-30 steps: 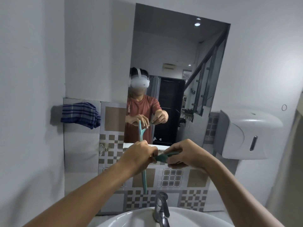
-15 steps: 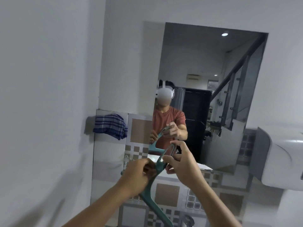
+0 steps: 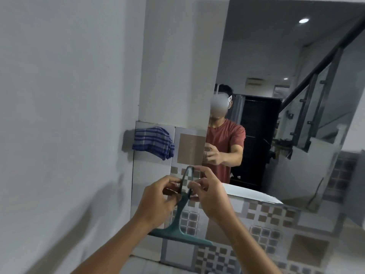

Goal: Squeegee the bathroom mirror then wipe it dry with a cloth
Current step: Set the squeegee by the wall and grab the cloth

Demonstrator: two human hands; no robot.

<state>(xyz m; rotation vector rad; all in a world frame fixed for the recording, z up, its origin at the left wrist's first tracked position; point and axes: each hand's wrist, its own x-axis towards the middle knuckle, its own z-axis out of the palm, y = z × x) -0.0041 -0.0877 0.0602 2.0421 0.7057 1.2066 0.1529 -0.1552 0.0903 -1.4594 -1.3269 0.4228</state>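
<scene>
While both hands grip the loop handle of the teal squeegee (image 3: 178, 222), the left hand (image 3: 158, 200) closed on its left side and the right hand (image 3: 209, 194) pinching its right side, the blade hangs low in front of the tiled wall, below and left of the mirror (image 3: 276, 95). The blade is not touching the glass, so I judge the squeegee pass not begun, and the striped cloth (image 3: 153, 142) for drying hangs far left on the wall, untouched.

Both hands, left (image 3: 156, 202) and right (image 3: 210, 196), gripping teal squeegee (image 3: 177, 224) handle, below mirror (image 3: 276, 76)
</scene>
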